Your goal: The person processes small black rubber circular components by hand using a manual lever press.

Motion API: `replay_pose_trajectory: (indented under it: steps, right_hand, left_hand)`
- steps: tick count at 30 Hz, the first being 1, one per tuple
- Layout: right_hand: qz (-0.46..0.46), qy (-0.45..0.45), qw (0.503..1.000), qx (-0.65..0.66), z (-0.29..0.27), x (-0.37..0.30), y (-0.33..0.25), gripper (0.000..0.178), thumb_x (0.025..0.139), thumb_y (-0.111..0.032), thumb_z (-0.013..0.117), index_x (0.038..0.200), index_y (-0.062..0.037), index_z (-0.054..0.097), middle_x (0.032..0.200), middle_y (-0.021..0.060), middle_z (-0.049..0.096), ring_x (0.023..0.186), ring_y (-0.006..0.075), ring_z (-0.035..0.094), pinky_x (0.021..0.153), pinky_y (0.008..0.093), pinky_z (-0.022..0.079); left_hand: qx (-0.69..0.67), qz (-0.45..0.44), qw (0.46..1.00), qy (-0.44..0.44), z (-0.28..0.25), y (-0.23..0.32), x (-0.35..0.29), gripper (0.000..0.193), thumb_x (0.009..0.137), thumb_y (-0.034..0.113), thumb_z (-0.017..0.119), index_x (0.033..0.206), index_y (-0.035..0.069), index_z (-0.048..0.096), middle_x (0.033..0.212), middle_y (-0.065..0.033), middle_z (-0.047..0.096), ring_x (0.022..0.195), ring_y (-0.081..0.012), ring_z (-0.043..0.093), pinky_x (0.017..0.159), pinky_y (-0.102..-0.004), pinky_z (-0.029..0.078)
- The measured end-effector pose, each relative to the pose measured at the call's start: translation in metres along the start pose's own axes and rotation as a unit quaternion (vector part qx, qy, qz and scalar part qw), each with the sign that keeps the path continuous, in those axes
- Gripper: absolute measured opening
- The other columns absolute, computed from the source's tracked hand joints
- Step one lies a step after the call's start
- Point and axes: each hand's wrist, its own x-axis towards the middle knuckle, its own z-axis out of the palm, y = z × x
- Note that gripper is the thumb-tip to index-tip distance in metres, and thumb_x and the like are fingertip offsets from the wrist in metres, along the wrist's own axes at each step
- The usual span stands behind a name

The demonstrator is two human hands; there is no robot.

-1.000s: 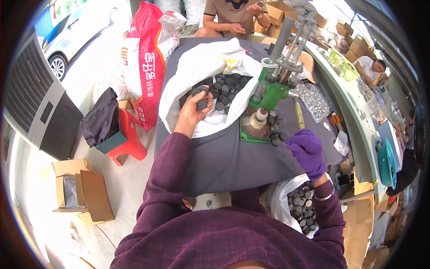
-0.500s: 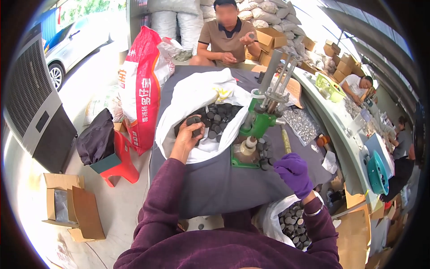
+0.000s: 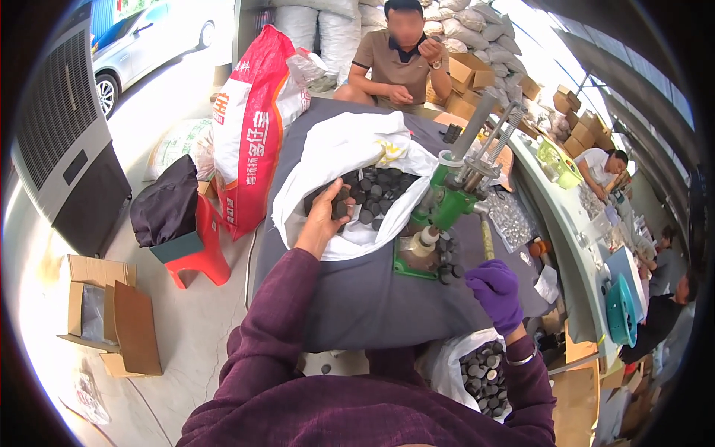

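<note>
My left hand [image 3: 322,223] reaches into the mouth of a white woven sack [image 3: 335,141] on the table. Its fingers are curled round dark round discs [image 3: 342,205]; how many is hidden. Beside them lies a heap of similar black discs [image 3: 376,190]. My right hand [image 3: 494,295], in a purple glove, is closed near the lower end of a yellowish rod [image 3: 487,237]; anything inside the fist is hidden. Between my hands stands a green hand press [image 3: 449,205] with a metal column and spring. Several black discs [image 3: 447,257] sit by its base.
An open white sack of dark discs [image 3: 484,372] stands below the table's edge near my right arm. Clear bagged pieces [image 3: 510,222] lie right of the press. A red stool [image 3: 195,261] and a red-white sack [image 3: 257,134] stand left. A co-worker [image 3: 402,63] sits opposite.
The view has shifted, so the table sits a little higher and further right. The co-worker opposite has raised a held dark piece. My left hand stays at the sack with its discs.
</note>
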Motion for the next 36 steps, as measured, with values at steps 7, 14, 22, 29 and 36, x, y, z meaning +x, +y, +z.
replay_pose_trajectory:
  steps: [7, 14, 22, 29, 36]
  right_hand:
    - [0.0, 0.0, 1.0, -0.008, 0.0004, -0.0003, -0.0009, 0.008, 0.07, -0.009, 0.071, 0.078, -0.0063, 0.069, 0.069, 0.0057, 0.065, 0.068, 0.0248, 0.061, 0.07, 0.0347, 0.048]
    - [-0.006, 0.004, 1.0, -0.013, 0.0013, -0.0008, 0.0013, 0.008, 0.07, -0.009, 0.07, 0.077, -0.0058, 0.069, 0.067, 0.0053, 0.064, 0.066, 0.0245, 0.06, 0.069, 0.0341, 0.048]
    - [0.001, 0.007, 1.0, -0.007, 0.0008, -0.0009, -0.0003, 0.007, 0.071, -0.008, 0.07, 0.077, -0.0056, 0.069, 0.066, 0.0061, 0.064, 0.066, 0.0243, 0.06, 0.069, 0.0341, 0.048]
    - [-0.021, 0.004, 0.999, -0.024, -0.0006, -0.001, 0.0006, 0.008, 0.069, -0.007, 0.071, 0.076, -0.0057, 0.068, 0.07, 0.0073, 0.065, 0.067, 0.0255, 0.061, 0.071, 0.0347, 0.048]
    - [0.003, -0.001, 1.0, -0.008, -0.0006, -0.0006, 0.0005, 0.008, 0.069, -0.006, 0.071, 0.076, -0.0053, 0.068, 0.071, 0.0075, 0.065, 0.068, 0.0259, 0.061, 0.071, 0.0347, 0.048]
  left_hand:
    - [0.03, -0.006, 0.999, 0.018, -0.0033, -0.0038, 0.0052, 0.026, 0.083, 0.031, 0.065, 0.095, 0.008, 0.059, 0.074, -0.0111, 0.062, 0.053, -0.0204, 0.055, 0.044, -0.0281, 0.038]
    - [0.042, -0.01, 0.998, 0.035, -0.0023, -0.0025, 0.0044, 0.022, 0.081, 0.026, 0.065, 0.093, 0.009, 0.058, 0.078, -0.0121, 0.064, 0.054, -0.0208, 0.055, 0.046, -0.0304, 0.039]
    - [0.043, 0.008, 0.998, 0.036, -0.0002, -0.0032, 0.0029, 0.027, 0.083, 0.027, 0.063, 0.099, 0.007, 0.054, 0.078, -0.0148, 0.063, 0.053, -0.0228, 0.055, 0.042, -0.0289, 0.037]
    - [0.018, -0.004, 0.998, 0.062, 0.0039, -0.0015, 0.0017, 0.023, 0.085, 0.028, 0.064, 0.092, 0.008, 0.055, 0.076, -0.0137, 0.064, 0.051, -0.0225, 0.055, 0.042, -0.0302, 0.039]
    - [0.023, 0.001, 0.999, 0.041, -0.0035, -0.0046, 0.0085, 0.019, 0.085, 0.024, 0.062, 0.095, 0.008, 0.056, 0.077, -0.0145, 0.063, 0.051, -0.0218, 0.054, 0.041, -0.0296, 0.038]
